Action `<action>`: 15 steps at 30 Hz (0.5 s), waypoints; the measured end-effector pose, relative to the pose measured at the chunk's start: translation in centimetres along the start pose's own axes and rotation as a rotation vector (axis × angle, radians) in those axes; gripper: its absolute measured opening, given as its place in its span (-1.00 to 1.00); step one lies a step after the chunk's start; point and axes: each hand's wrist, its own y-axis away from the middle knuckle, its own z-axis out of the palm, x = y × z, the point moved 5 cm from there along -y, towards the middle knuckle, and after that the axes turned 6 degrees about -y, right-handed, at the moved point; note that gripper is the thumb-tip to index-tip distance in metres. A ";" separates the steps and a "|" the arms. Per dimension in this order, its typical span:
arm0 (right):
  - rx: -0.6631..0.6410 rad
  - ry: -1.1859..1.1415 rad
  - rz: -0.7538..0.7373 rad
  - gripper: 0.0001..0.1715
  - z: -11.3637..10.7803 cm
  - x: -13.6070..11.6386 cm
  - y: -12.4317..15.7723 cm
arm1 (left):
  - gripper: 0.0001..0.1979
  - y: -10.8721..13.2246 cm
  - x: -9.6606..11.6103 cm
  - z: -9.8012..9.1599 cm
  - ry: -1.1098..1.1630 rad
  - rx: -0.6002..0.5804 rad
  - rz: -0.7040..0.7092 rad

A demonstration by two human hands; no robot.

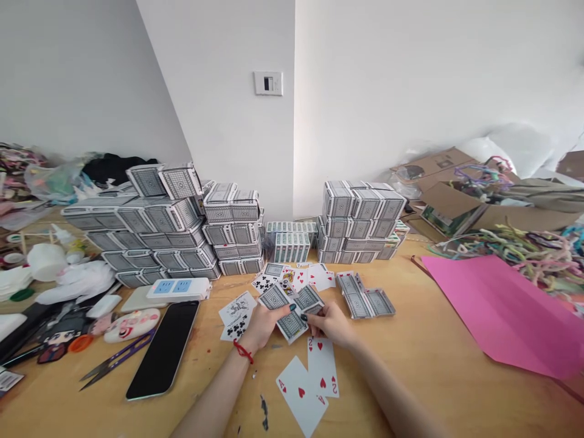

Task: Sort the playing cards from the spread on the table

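Observation:
My left hand (pixel 263 323), a red cord round its wrist, is closed on playing cards (pixel 276 297) with grey patterned backs up. Close beside it, my right hand (pixel 332 322) pinches another playing card (pixel 309 297), whose edge meets the left hand's cards. Face up below the hands lie an ace of hearts (pixel 298 395) and a two of hearts (pixel 323 371), overlapping. A joker (pixel 237 310) lies left of my left hand, over a club card (pixel 236 328). Several more face-up cards (pixel 314 277) spread behind the hands.
Folded-card blocks (pixel 367 299) lie right of the hands. Tall stacks of such blocks stand at the left (pixel 159 237), centre-left (pixel 232 225) and right (pixel 360 219). A phone (pixel 164 347), scissors (pixel 118 359) and a power strip (pixel 177 289) lie left; pink paper (pixel 497 316) lies right.

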 end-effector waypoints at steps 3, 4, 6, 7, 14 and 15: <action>-0.096 -0.055 -0.001 -0.63 -0.1 -0.3 -0.1 | -0.59 -0.2 0.1 0.0 0.023 -0.007 0.008; -0.106 -0.092 -0.021 -0.65 -0.2 -0.4 -0.2 | -0.58 -0.3 0.2 -0.1 0.027 -0.009 0.010; -0.108 -0.160 -0.059 -0.65 -0.6 -0.6 -0.2 | -0.59 -0.6 0.2 -0.4 0.022 -0.009 0.008; -0.106 -0.182 -0.069 -0.64 -0.7 -0.6 -0.2 | -0.61 -0.7 0.1 -0.6 0.015 -0.007 0.001; -0.067 -0.157 -0.049 -0.64 -0.6 -0.1 -0.2 | -0.62 -0.4 0.4 -0.8 0.005 -0.040 -0.041; -0.035 -0.145 -0.052 -0.66 -0.5 0.1 -0.2 | -0.63 -0.3 0.4 -0.8 -0.001 -0.043 -0.038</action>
